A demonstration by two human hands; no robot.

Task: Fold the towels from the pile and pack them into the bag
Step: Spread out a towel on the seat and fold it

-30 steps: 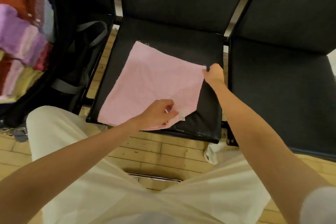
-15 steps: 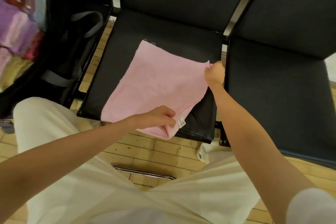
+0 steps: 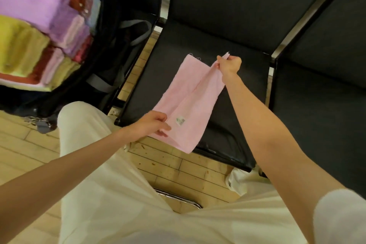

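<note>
A pink towel (image 3: 190,101) lies half folded over the black chair seat (image 3: 241,77) in front of me, its right half lifted and swung over to the left, a small white label showing near its front. My right hand (image 3: 229,64) pinches the far corner above the seat. My left hand (image 3: 153,125) pinches the near corner at the seat's front edge. At the left a black bag (image 3: 111,49) stands open with folded towels (image 3: 39,25) in purple, yellow, red and pink stacked inside.
A second black seat (image 3: 320,105) adjoins on the right, with black backrests (image 3: 237,2) behind both. My white-trousered knees (image 3: 103,174) are close to the seat front over a wooden floor (image 3: 178,166). A metal bar (image 3: 178,198) runs low between my legs.
The towel lay flat on the seat; both hands have lifted its right edge and carried it leftward over the rest. The camera view has shifted, showing more of the bag.
</note>
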